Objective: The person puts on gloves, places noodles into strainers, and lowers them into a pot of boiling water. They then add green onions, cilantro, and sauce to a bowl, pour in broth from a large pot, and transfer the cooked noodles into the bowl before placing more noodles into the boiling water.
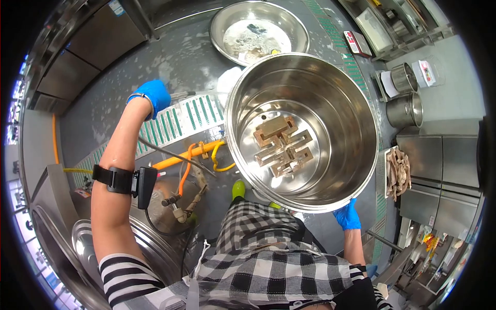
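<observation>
My left hand (154,97), in a blue glove, is closed around a spray gun whose metal wand (183,94) points right toward a large steel pot (336,129). A thin dark hose (175,155) trails down from that hand. The pot is tipped so its inside faces me, and a brown, cross-shaped fitting (283,146) shows at its bottom. My right hand (347,216), also gloved in blue, grips the pot's near right rim. White spray or foam (229,81) shows beside the pot's left rim.
Beyond the pot stands a wide steel basin (219,39) of sudsy water. Slotted drain covers (194,114) cross the wet floor. Orange and yellow hoses (181,159) lie left of my legs. At right are a tray of brownish pieces (397,173), steel pots (404,110) and cabinets (421,155).
</observation>
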